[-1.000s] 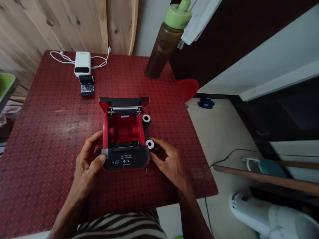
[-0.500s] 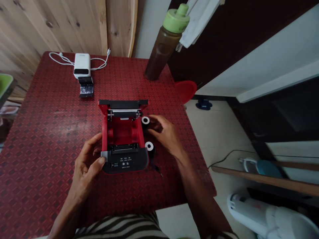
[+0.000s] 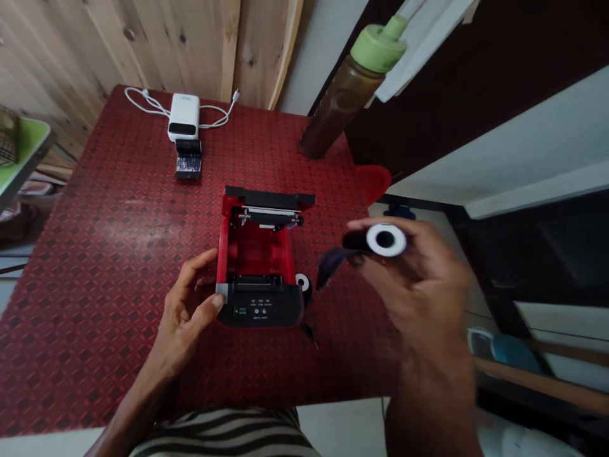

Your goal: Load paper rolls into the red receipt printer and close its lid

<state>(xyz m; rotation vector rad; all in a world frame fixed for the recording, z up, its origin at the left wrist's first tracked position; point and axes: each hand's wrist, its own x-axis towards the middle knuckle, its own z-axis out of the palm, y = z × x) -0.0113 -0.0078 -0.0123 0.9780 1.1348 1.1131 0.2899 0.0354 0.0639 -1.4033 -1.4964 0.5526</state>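
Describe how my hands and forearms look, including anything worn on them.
The left hand and right hand are bare: no gloves, and no rings or watch that I can see, though the right is blurred. No sleeves show on the forearms. A dark-and-light striped garment shows below.

Likely a home; patterned table [image 3: 143, 209]; wood-plank wall [image 3: 109, 44]; drink bottle [image 3: 342, 95]
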